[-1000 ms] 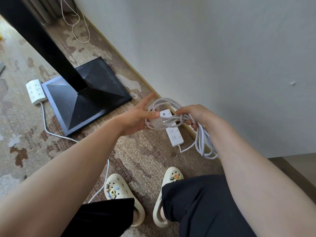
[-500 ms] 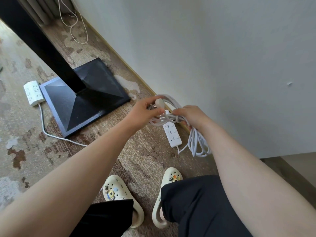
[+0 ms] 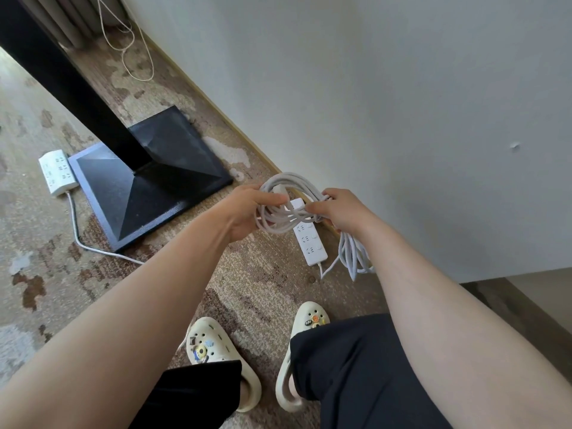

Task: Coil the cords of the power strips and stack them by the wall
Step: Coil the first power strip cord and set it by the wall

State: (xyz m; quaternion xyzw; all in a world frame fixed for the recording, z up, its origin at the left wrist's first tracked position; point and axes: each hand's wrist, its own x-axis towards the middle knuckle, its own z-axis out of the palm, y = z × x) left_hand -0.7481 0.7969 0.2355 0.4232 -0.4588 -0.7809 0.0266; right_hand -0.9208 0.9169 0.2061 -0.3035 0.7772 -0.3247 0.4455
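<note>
Nearest me, cream clogs (image 3: 224,363) were planted on the patterned carpet (image 3: 37,249). Above them both hands worked one white cord bundle (image 3: 288,199): the left hand (image 3: 247,212) pinched the loops near the plug, the right hand (image 3: 343,212) clasped the gathered turns, with slack loops dangling below it. Its power strip (image 3: 309,243) hung or lay just beside the wall (image 3: 402,88); I could not tell which. That coil looked nearly done, to my eye. A second power strip (image 3: 57,171) lay uncoiled against the black stand base (image 3: 148,178), its cord trailing on the floor; the base would likely crowd that pickup.
</note>
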